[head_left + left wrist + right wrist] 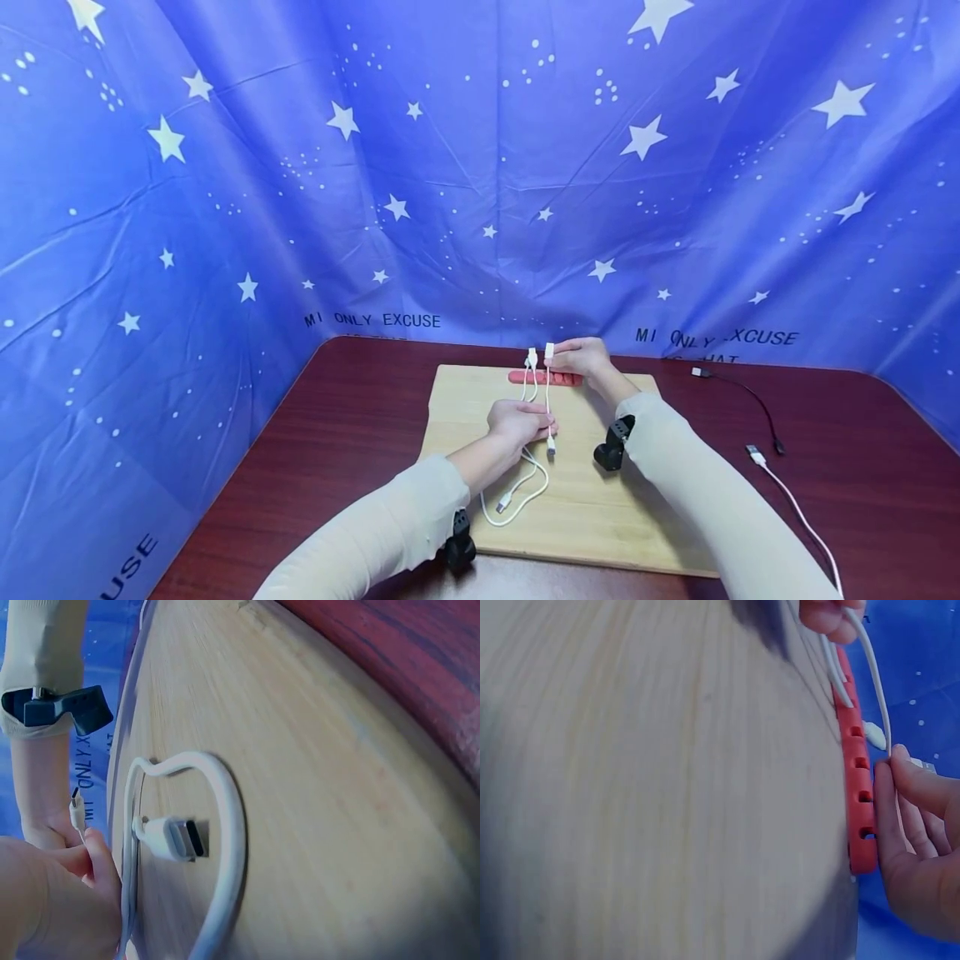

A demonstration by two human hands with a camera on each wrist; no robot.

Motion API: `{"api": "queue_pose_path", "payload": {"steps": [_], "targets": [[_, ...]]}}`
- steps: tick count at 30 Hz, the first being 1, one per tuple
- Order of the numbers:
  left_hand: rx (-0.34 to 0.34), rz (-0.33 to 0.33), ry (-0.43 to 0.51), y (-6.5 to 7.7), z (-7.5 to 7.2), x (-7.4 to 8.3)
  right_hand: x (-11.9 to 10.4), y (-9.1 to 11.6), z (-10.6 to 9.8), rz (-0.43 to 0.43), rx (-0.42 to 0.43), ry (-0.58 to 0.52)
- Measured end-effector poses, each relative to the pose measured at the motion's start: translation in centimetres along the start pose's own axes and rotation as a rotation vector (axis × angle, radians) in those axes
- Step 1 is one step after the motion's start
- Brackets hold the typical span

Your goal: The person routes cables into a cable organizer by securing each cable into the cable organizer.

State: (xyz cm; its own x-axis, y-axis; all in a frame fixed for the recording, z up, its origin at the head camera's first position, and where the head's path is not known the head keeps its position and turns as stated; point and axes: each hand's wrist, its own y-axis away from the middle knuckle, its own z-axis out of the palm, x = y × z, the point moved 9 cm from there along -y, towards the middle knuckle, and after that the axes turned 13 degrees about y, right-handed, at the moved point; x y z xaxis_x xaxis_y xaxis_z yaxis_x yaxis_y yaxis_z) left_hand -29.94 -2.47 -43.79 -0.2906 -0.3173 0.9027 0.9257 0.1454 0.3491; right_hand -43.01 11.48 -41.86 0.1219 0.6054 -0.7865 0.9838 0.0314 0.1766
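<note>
As both hands hold it, cable [548, 392]: white, drawn nearly straight over the board [600, 475], raised at the red clip [517, 377], not in any slot that shows
Right hand [587, 357]: thumb and forefinger pinch the cord close by the far plug [550, 351], just beside the clip; cannot tell whether the fingers touch the clip
Left hand [517, 422]: pinches the same cord short of the near plug [551, 447], which sticks out past the fingers
Long axis: front to back from the person, square to the clip, which lies left to right along the board's far edge
Ends: far plug points away toward the curtain [487, 167], near plug points back at the person
Why two hands: probably to put tension on the cord and line it up with the slots; right grip close to the plug likely gives control of that end
Clip: its right-hand slots look vacant; two white cords [535, 387] appear seated toward its left end, plug ends behind it, likely parked there so they can't slide off
Loop [232, 817]: slack white cord on the board near the left wrist, its end plug [166, 838] pointing roughly at the person
Table [360, 417], right side: black cable [758, 400] and spare white cable [797, 507], both apart from the board
</note>
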Motion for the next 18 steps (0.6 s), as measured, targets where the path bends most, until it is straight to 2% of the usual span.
{"api": "queue_pose_path", "payload": {"steps": [7, 9, 14, 18], "targets": [[0.06, 0.067, -0.074, 0.0, -0.1, 0.4, -0.3, -0.3, 0.3, -0.032, 0.034, 0.071], [0.058, 0.073, -0.088, 0.0, 0.0, 0.6, -0.3, -0.4, 0.4, -0.024, 0.049, 0.083], [0.044, 0.081, -0.16, -0.2, 0.0, 1.0, -1.1, -0.1, 0.3, -0.036, 0.123, 0.2], [0.01, 0.083, -0.25, -0.3, 0.2, 1.3, -1.6, 0.1, 0.5, -0.036, 0.148, 0.3]]}}
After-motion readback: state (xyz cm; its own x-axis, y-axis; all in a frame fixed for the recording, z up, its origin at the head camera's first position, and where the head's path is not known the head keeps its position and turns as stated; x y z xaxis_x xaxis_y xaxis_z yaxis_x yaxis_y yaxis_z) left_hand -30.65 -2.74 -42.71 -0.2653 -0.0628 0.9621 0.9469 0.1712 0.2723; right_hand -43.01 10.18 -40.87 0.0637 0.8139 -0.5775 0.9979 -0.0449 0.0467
